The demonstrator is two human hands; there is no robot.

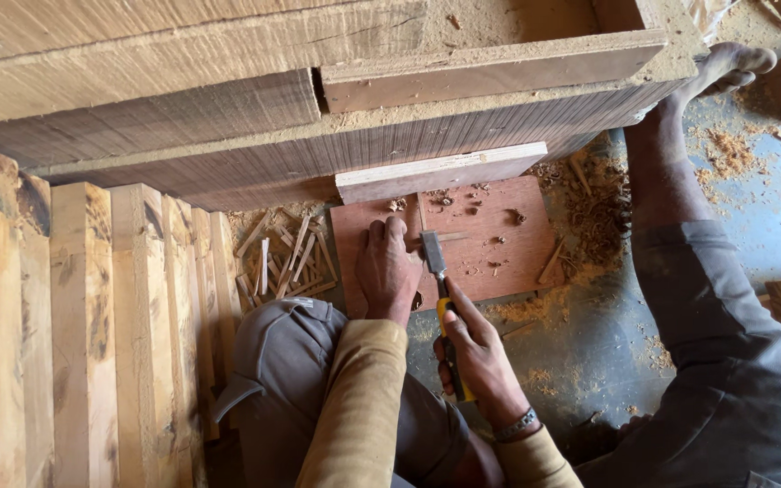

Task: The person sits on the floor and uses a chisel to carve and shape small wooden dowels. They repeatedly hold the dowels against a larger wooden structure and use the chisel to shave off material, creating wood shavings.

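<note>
While the left hand (387, 267) lies flat, fingers stretched out and pressing down on the near left part of the reddish board (490, 237), the right hand (474, 354) has its fingers wrapped tight around the yellow-and-black handle of a chisel (437, 271). The blade points away from the person and meets the board just beside the left fingertips (394, 228), near a thin pale wood strip (441, 239) lying across the blade tip. That board rests on the floor against a stack of heavy planks (318, 136), with a pale offcut (440, 172) along its far edge.

To my eye, the cut goes best if the holding hand slides back from the blade's line, since the edge now runs close alongside those fingers. Keeping the chisel low and pushing in short strokes away from the body should give control; a steep angle would probably dig in. A heap of 1 kind of thin slivers (286, 258) lies to the left, shavings (594, 217) to the right. The person's bare foot (725, 70) stretches out well clear of the work.
</note>
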